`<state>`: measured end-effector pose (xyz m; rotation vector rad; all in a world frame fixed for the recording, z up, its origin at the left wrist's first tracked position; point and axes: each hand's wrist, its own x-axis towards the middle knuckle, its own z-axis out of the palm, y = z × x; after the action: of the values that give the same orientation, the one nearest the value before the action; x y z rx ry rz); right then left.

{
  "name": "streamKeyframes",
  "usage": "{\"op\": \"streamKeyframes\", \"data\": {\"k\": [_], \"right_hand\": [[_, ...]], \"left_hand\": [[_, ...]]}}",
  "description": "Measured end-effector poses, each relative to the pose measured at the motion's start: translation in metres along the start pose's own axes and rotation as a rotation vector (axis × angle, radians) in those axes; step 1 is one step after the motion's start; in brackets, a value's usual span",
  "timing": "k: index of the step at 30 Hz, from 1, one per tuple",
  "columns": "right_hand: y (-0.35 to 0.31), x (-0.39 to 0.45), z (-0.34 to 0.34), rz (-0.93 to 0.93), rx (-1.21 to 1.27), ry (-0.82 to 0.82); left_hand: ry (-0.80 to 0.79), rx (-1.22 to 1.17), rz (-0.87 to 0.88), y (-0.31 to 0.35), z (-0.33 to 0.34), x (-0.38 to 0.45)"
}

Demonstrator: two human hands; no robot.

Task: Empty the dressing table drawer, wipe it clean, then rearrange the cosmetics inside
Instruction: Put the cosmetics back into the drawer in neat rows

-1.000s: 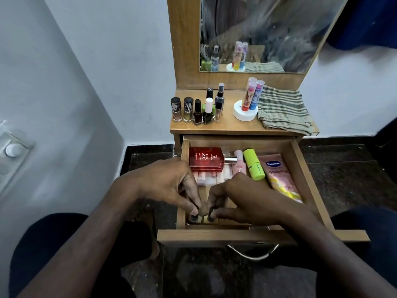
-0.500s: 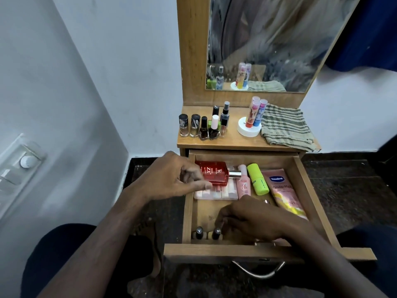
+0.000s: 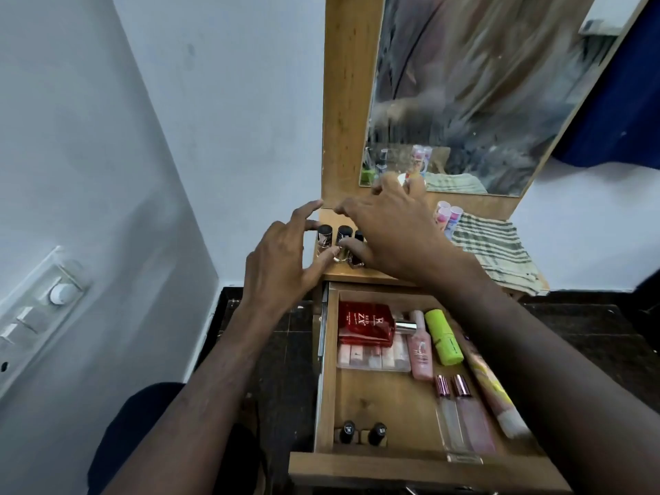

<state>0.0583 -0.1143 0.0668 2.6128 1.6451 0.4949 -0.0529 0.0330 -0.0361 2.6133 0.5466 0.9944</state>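
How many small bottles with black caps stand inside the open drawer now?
2. Both stand upright in the drawer's front left corner: one bottle nearer the left wall, the other bottle just right of it. The right forearm covers part of the drawer, so more may be hidden.

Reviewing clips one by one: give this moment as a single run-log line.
stage: refilling drawer | left hand, right hand: reaching nail polish bottles on tabletop | grip: unclear

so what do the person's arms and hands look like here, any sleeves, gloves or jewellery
Both forearms are bare as far as the frame shows, with no sleeve in view. The left hand and the right hand wear no gloves, and no rings, watch or bracelets show. Short fingernails with no bright polish.
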Motion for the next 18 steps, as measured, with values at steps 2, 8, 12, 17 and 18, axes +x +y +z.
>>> {"op": "streamKeyframes", "data": {"k": [2,8,12,17,18], "right_hand": [[-0.005,0.011,0.008,-0.025,-0.03,-0.037],[-0.005,0.003,0.016,0.007,0.018,-0.008],[0.001,-0.015,-0.008,0.033,0.128,0.089],[0.009,-0.075,-0.007,0.072,0.284,0.135],[0.009,-0.089,0.0,0.103,0.326,0.111]], "left_hand": [[-0.007,0.013,-0.007,-0.003,-0.001,0.0],[-0.027,-0.034,-0.032,0.002,-0.002,-0.003],[0.061,-0.18,-0.032,0.009,-0.012,-0.003],[-0.081,-0.327,0.035,0.02,-0.027,-0.031],[-0.174,-0.348,0.047,0.021,-0.029,-0.035]]}}
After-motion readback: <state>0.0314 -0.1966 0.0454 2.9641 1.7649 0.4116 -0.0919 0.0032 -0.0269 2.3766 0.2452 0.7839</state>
